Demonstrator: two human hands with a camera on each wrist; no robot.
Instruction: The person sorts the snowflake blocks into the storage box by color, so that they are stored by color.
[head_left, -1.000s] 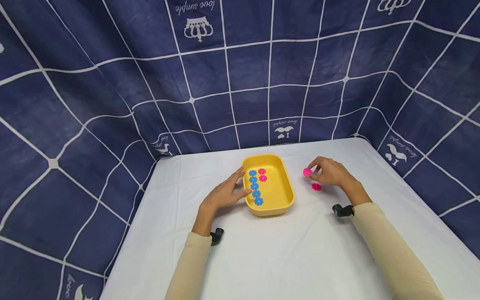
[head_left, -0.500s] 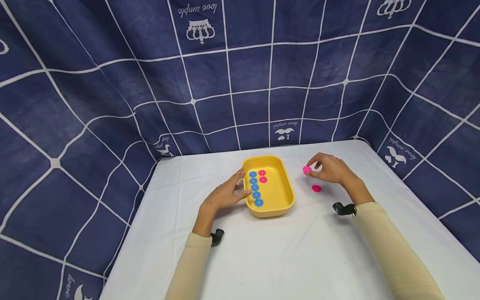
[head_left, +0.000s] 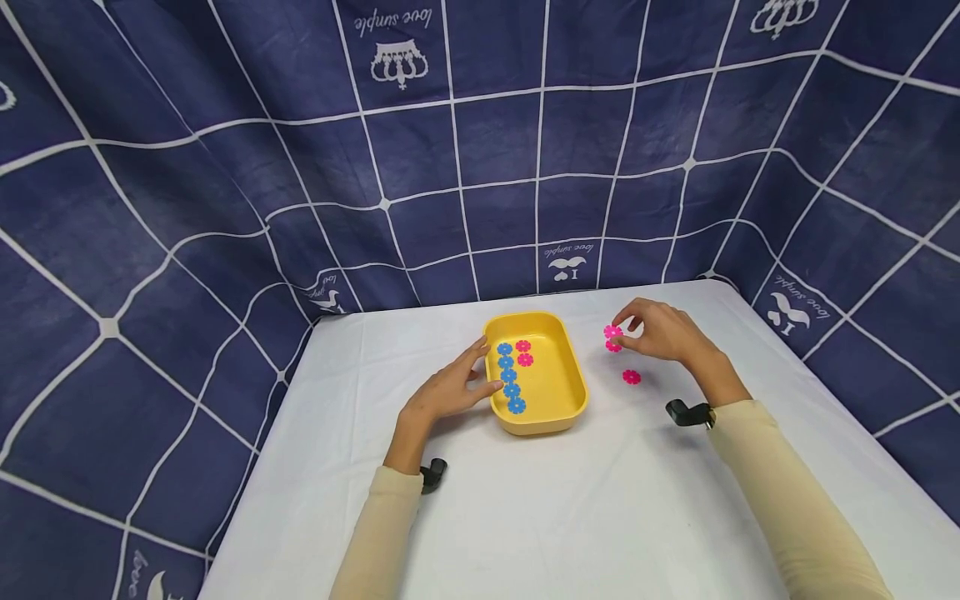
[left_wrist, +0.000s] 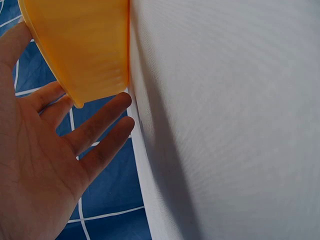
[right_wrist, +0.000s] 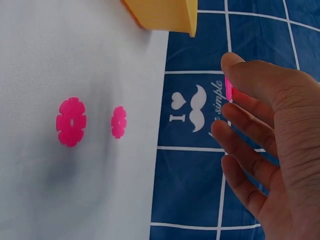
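Observation:
A yellow tray stands mid-table with a column of blue flower discs and two pink flower discs inside. My left hand rests with straight fingers against the tray's left wall; the left wrist view shows the left hand spread and holding nothing. My right hand pinches a pink flower disc a little above the table, right of the tray; its edge shows between thumb and finger. Two more pink discs lie on the cloth, one just below the hand and one nearer me.
A white cloth covers the table. Dark blue checked fabric hangs behind and on both sides. Black wrist camera mounts sit on both forearms. In the right wrist view the two loose discs lie near the table edge.
My right hand has raised the pinched pink disc slightly up and away, and another pink disc on the cloth below it has come into sight. The left hand and tray stayed put.

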